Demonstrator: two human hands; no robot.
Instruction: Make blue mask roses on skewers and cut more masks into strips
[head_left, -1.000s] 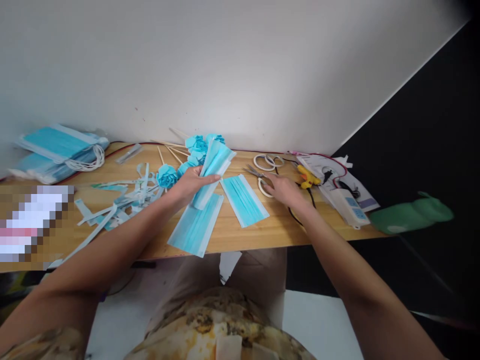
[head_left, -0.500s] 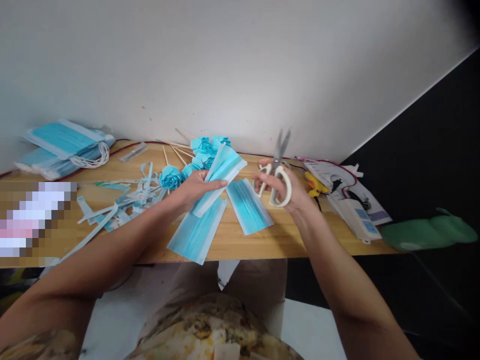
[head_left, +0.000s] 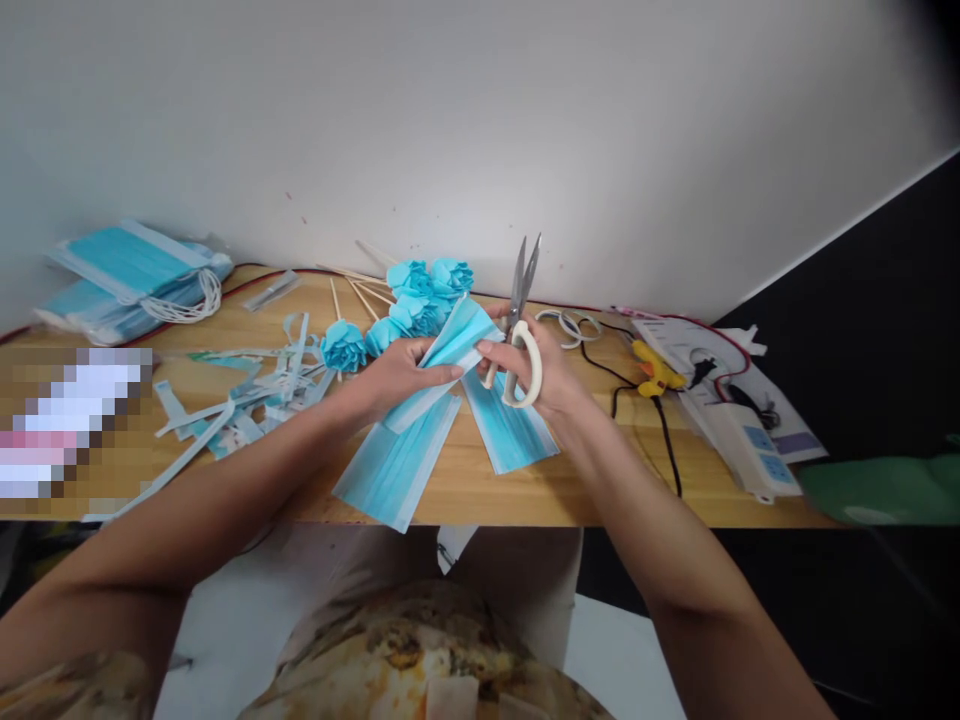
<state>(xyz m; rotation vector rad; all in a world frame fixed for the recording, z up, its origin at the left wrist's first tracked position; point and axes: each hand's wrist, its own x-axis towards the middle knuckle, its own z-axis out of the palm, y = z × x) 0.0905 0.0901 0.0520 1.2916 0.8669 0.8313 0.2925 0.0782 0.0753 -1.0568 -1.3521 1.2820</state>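
My left hand grips a blue-and-white face mask near its middle, with the ear loops gone from view. My right hand has its fingers through the handles of white-handled scissors, whose blades point up toward the wall, slightly apart. Its thumb touches the right end of that mask. Beneath my hands, one flat mask piece lies at the table's front edge and another mask piece lies to its right. Several blue paper-like flowers on thin sticks lie just behind my left hand.
Cut white and blue strips are heaped on the left of the wooden table. A bagged stack of masks stands back left. On the right are a yellow glue gun, its black cord, a white power strip and a green bottle.
My right hand, with the scissors, has moved left to the held mask, and its thumb now touches the mask's end. My left hand keeps its hold with little movement.
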